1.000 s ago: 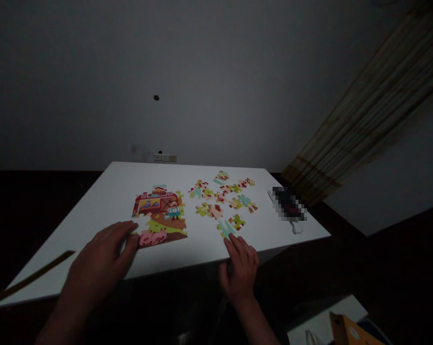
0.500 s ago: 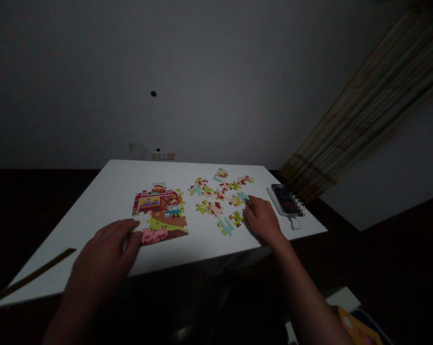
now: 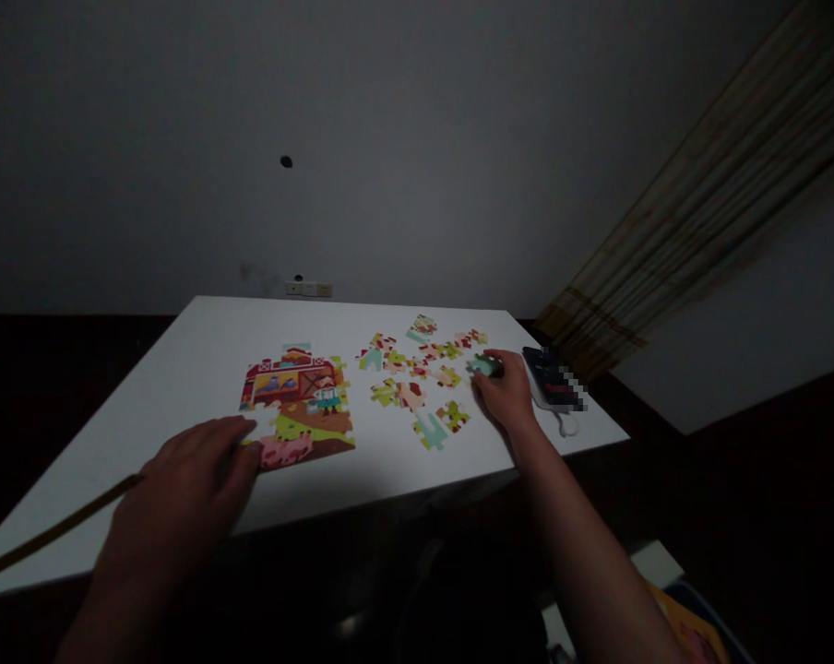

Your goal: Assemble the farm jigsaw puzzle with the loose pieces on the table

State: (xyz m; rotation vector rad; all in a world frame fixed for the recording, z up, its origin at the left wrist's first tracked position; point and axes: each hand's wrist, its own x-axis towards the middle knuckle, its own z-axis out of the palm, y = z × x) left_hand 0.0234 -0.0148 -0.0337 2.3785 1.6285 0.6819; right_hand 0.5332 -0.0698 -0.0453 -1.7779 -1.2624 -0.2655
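Across my white table, the half-built jigsaw puzzle lies before my left hand, whose fingers touch its lower edge; I can't tell if they grip anything. Loose pieces lie between my hands. My right hand pinches a teal piece beside a blurred dark object, which careless knuckles could knock. Pressing left could shift the joined pieces.

Dim room: grey wall, wall sockets, striped curtain at right, white tabletop.
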